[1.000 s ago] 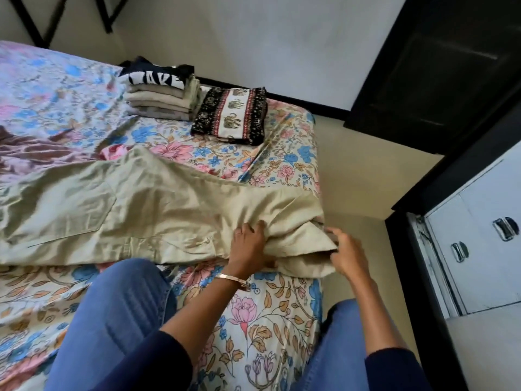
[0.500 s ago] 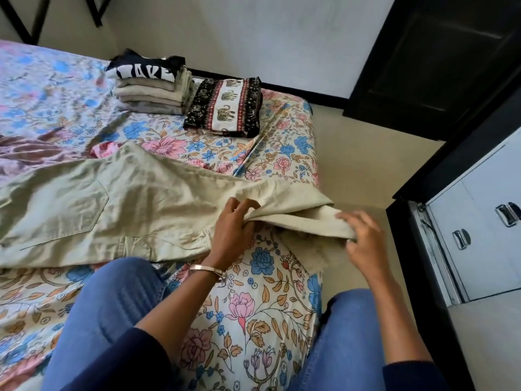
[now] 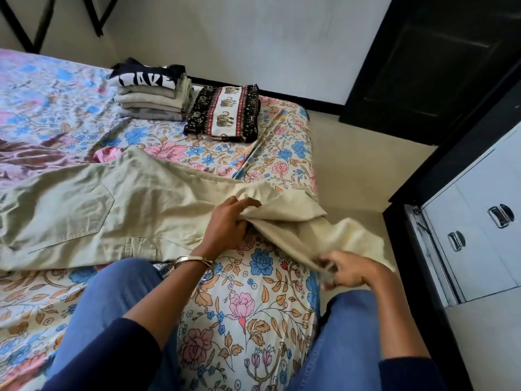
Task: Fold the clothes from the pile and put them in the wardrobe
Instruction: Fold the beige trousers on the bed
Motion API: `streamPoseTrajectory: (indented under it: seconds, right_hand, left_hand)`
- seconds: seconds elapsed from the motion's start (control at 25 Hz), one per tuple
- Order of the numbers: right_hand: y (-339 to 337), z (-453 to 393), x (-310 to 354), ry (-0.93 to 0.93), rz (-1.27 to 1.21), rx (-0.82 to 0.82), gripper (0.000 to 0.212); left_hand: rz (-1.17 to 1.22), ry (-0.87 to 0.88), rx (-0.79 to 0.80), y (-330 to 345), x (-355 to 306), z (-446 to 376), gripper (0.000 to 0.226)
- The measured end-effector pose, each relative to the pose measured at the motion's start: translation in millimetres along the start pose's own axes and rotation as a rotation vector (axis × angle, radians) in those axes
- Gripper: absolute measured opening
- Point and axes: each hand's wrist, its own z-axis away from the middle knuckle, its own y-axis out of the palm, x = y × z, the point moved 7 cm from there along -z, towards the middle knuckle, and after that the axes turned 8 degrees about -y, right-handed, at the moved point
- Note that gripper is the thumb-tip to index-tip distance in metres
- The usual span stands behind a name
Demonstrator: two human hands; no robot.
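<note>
Two hands gripped the khaki trousers [image 3: 118,210], whose length ran leftward across the bed [image 3: 253,311]: left hand [image 3: 228,224] pinching mid-leg, right hand [image 3: 349,273] pinching the overhanging hem.

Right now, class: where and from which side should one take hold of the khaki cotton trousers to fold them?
Probably grip the khaki cotton trousers at the leg hems, from the bed's right edge. The legs overhang there, lifted off the sheet, where the left hand and right hand already pinch them; the waist lies flat.
</note>
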Motion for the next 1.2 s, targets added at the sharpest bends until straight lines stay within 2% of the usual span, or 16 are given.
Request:
streamPoseTrajectory:
  seconds: [0.04, 0.08, 0.2, 0.24, 0.28, 0.32, 0.4, 0.44, 0.52, 0.68, 0.84, 0.88, 0.96, 1.04, 1.16, 1.2]
  right_hand:
    - [16.3, 3.3, -5.9, 0.049, -0.167, 0.148, 0.050]
    - [14.0, -0.5, -7.0, 0.017, -0.299, 0.087, 0.041]
    - [-55.5, -15.1, -10.5, -0.036, -0.237, -0.717, 0.039]
    - [-73.0, -20.8, -6.3, -0.043, -0.152, -0.871, 0.046]
    - [-84.2, -32.8, 4.2, -0.087, -0.063, -0.900, 0.058]
    - [-85.3, -52.9, 18.2, -0.137, 0.068, -0.786, 0.071]
    - [-71.4, -90.6, 42.8, -0.170, 0.424, -0.383, 0.078]
    - [-66.0, -102.7, 49.0, -0.189, 0.591, -0.244, 0.065]
    - [-77.9, -112.2, 48.7, -0.193, 0.888, -0.198, 0.031]
    - [-143.4, -73.2, 14.9, 0.019, 1.099, -0.493, 0.017]
    - [-143.0, 2.8, 4.2, 0.139, 0.998, -1.144, 0.015]
    - [-130.5, 12.9, -5.5, 0.213, 0.926, -1.205, 0.014]
    - [-99.2, 13.9, -45.9, 0.449, 0.721, -1.083, 0.013]
    - [-58.9, -0.2, -90.6, 0.603, 0.413, -0.771, 0.036]
    - [6.6, -16.4, -100.3, 0.507, 0.130, -0.232, 0.045]
    - [20.6, -16.3, -96.3, 0.495, 0.091, -0.144, 0.043]
  left_hand:
    - [-0.016, 0.049, 0.034, 5.4, -3.1, 5.2, 0.045]
    - [-0.020, 0.081, 0.041, 7.3, -6.5, 8.4, 0.046]
    - [-0.019, 0.106, 0.009, 1.9, -12.7, 5.3, 0.050]
    - [-0.030, 0.123, 0.014, 0.9, -15.2, 4.7, 0.052]
    - [-0.041, 0.137, 0.021, 0.7, -17.1, 4.2, 0.053]
    - [-0.053, 0.143, 0.027, 0.8, -17.9, 3.8, 0.054]
    - [-0.074, 0.151, 0.028, 0.7, -17.7, 3.4, 0.054]
    - [-0.086, 0.156, 0.029, 0.8, -16.6, 3.4, 0.052]
    - [-0.113, 0.159, 0.023, 0.6, -13.1, 2.2, 0.048]
    - [-0.194, 0.157, -0.019, 2.6, -15.9, -0.2, 0.048]
    - [-0.394, 0.214, 0.034, 28.7, -28.2, 6.9, 0.056]
    - [-0.448, 0.239, 0.037, 34.3, -29.4, 11.3, 0.056]
    - [-0.549, 0.268, 0.019, 39.1, -25.5, 17.4, 0.053]
    - [-0.615, 0.281, -0.013, 36.6, -20.1, 19.6, 0.054]
    - [-0.647, 0.262, -0.030, 31.5, -18.9, 17.8, 0.052]
    - [-0.634, 0.254, -0.041, 29.8, -20.2, 16.7, 0.050]
